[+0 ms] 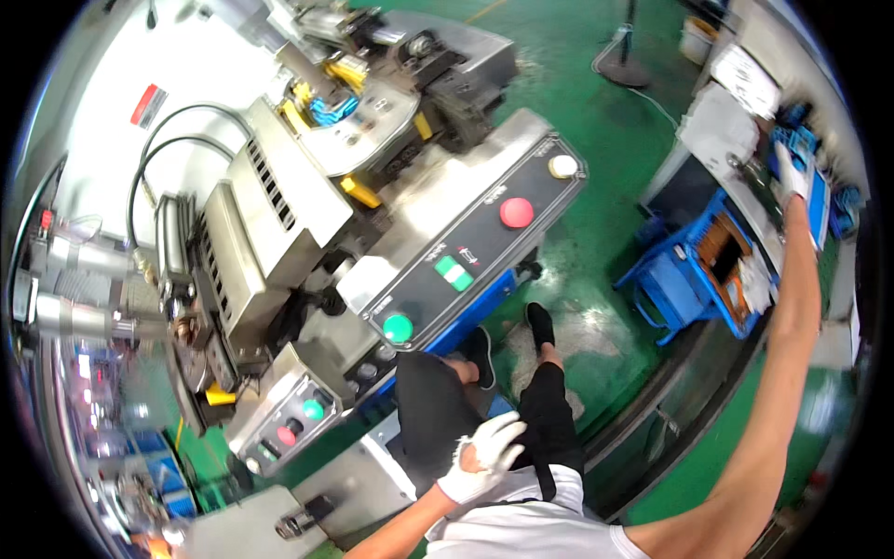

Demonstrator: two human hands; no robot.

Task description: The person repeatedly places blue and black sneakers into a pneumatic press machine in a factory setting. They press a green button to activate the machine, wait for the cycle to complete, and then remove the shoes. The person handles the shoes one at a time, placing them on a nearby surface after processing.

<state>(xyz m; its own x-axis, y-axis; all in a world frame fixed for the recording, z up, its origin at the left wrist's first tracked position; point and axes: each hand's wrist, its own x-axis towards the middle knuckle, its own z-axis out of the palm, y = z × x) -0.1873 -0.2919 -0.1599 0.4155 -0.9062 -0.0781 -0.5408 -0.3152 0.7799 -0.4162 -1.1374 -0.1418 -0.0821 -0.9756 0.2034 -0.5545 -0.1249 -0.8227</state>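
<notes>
My left hand (484, 456), in a white glove, is held over my lap in front of my body. Its fingers are spread and slightly bent, with nothing visible in them. My right arm stretches far out to the right. The gloved right hand (791, 175) is over the side bench, its fingers extended beside blue parts (796, 140) and a blue tray (819, 210). A dark metal piece (756, 184) lies just left of that hand. Whether the right fingers touch anything is too small and blurred to see.
A machine with a control panel (489, 252) of coloured buttons stands close ahead on the left. Blue and yellow fixtures (332, 109) sit on its top plate. Below the bench is a blue crate (684, 284) on legs. A stand base (622, 73) rests on the green floor.
</notes>
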